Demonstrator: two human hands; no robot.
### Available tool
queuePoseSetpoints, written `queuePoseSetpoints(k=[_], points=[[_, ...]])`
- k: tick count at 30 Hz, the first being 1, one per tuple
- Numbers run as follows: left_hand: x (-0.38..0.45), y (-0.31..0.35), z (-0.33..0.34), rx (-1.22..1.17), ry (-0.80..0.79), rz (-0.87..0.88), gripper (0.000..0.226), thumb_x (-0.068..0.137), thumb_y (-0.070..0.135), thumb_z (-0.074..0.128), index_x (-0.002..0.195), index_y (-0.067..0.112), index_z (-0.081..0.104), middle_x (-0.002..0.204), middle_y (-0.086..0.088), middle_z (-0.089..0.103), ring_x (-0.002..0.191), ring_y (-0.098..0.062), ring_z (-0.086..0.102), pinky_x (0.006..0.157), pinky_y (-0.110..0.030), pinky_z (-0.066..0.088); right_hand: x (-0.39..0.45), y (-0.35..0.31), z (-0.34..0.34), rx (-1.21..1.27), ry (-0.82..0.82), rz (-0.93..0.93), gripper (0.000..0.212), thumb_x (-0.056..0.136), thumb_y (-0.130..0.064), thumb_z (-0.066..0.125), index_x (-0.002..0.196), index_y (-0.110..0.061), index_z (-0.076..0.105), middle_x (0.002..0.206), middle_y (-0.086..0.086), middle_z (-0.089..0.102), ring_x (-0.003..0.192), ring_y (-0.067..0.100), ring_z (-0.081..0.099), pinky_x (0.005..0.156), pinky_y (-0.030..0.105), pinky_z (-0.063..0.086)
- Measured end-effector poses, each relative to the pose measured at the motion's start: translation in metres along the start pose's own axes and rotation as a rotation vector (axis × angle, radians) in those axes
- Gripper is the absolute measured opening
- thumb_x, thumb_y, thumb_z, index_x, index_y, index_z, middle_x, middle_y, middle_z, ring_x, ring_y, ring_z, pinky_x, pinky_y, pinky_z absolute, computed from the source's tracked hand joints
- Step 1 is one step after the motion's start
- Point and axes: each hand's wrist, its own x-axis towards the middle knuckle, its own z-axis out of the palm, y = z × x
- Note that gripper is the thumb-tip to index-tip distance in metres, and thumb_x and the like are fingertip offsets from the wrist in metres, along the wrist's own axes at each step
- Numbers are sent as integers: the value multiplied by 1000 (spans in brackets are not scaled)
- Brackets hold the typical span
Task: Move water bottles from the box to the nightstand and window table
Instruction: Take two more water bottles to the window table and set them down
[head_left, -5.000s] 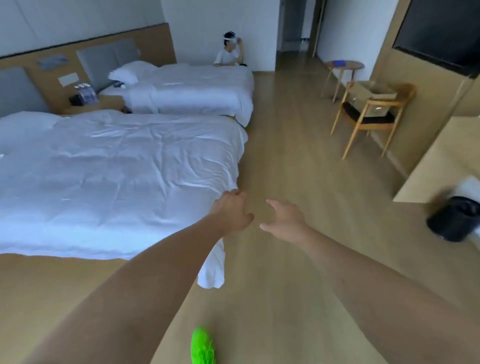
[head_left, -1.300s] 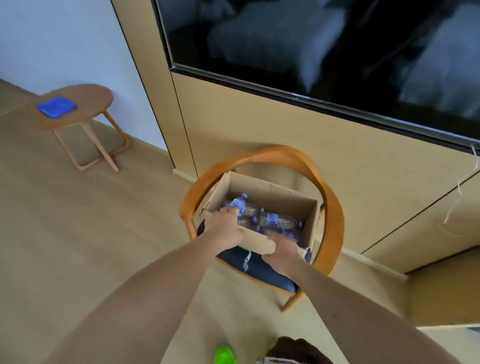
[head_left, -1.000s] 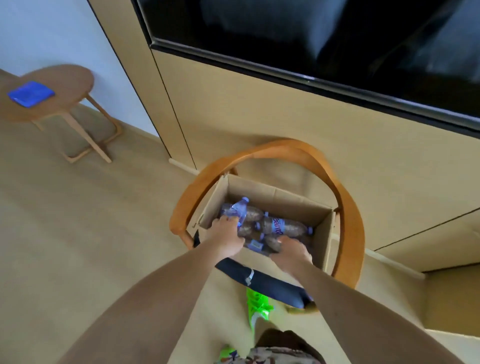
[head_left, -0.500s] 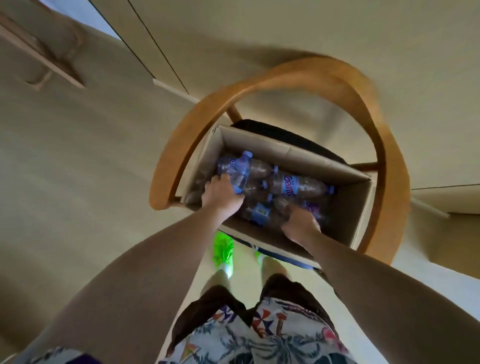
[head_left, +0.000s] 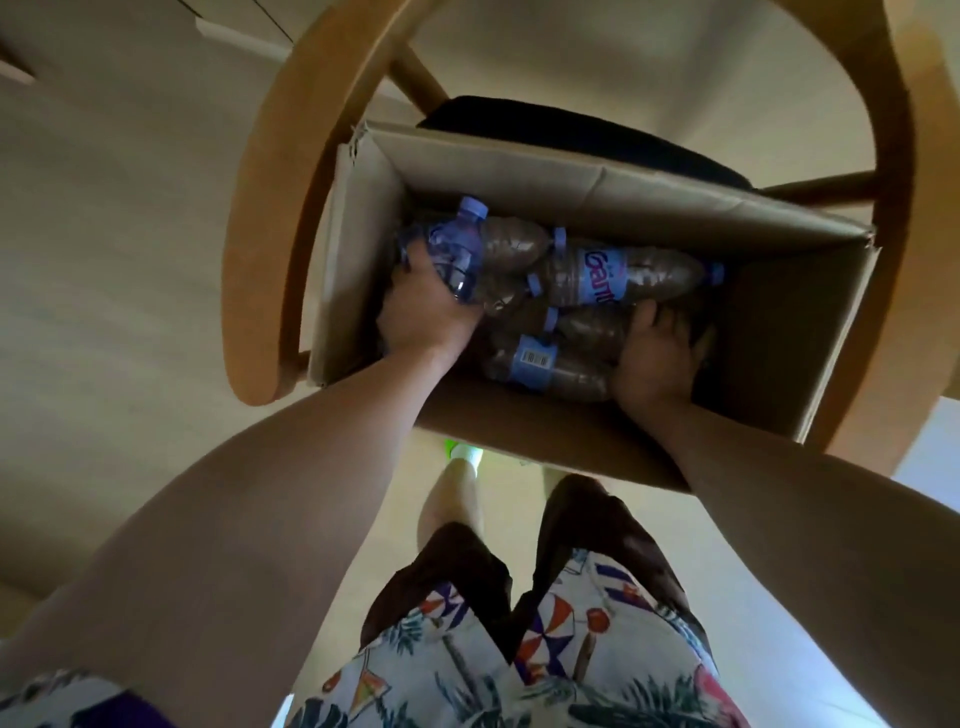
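Two hands are working inside the cardboard box (head_left: 597, 192) on the chair (head_left: 270, 218) in the head view: left hand (head_left: 423, 312) is gripping a blue-tinted bottle (head_left: 457, 249), right hand (head_left: 652, 358) is curling around another bottle (head_left: 550, 364) lying low in the pile. Pick step is in hand; next I'd expect a straight lift clear of the box walls. Label writing is only partly legible, and a barcode is showing.

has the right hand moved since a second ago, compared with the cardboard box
Yes. The right hand has gone deeper into the cardboard box, from near its front wall toward the right end of the water bottles, where it now reaches among them.
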Motion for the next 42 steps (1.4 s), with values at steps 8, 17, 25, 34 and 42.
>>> queuePoseSetpoints(k=[8, 17, 25, 34, 42], points=[[-8, 2, -18, -37, -167, -9, 93, 63, 44, 89, 138, 26, 36, 117, -10, 69, 106, -37, 68, 80, -37, 51, 0, 12, -31, -126, -77, -115, 82, 71, -44, 84, 138, -16, 46, 139, 21, 50, 126, 41, 46, 106, 52, 38], [-42, 25, -56, -132, -271, -1, 98, 56, 47, 87, 140, 27, 41, 130, -10, 63, 115, -34, 64, 93, -41, 55, -41, 11, -64, 423, -148, 95, 103, 59, -53, 90, 145, -25, 40, 136, 14, 53, 121, 37, 56, 98, 43, 49], [-67, 57, -128, -209, -315, 146, 90, 45, 48, 85, 126, 35, 47, 108, 9, 62, 99, -20, 63, 89, -42, 56, -68, 3, -117, 623, -19, 155, 90, 57, -45, 92, 129, -18, 45, 86, -10, 45, 88, 19, 50, 70, 32, 43], [-96, 116, -222, -241, -240, 461, 77, 38, 50, 82, 106, 30, 52, 107, 8, 64, 97, -20, 64, 86, -39, 56, -132, 14, -216, 769, 289, 285, 82, 52, -48, 84, 114, -15, 42, 94, -1, 56, 87, 27, 54, 68, 32, 42], [-160, 169, -279, -220, -189, 812, 75, 39, 50, 81, 103, 34, 46, 96, 12, 62, 83, -11, 61, 69, -33, 54, -211, 29, -272, 918, 568, 393, 65, 48, -50, 76, 96, -23, 41, 80, -6, 54, 67, 9, 50, 51, 28, 34]])
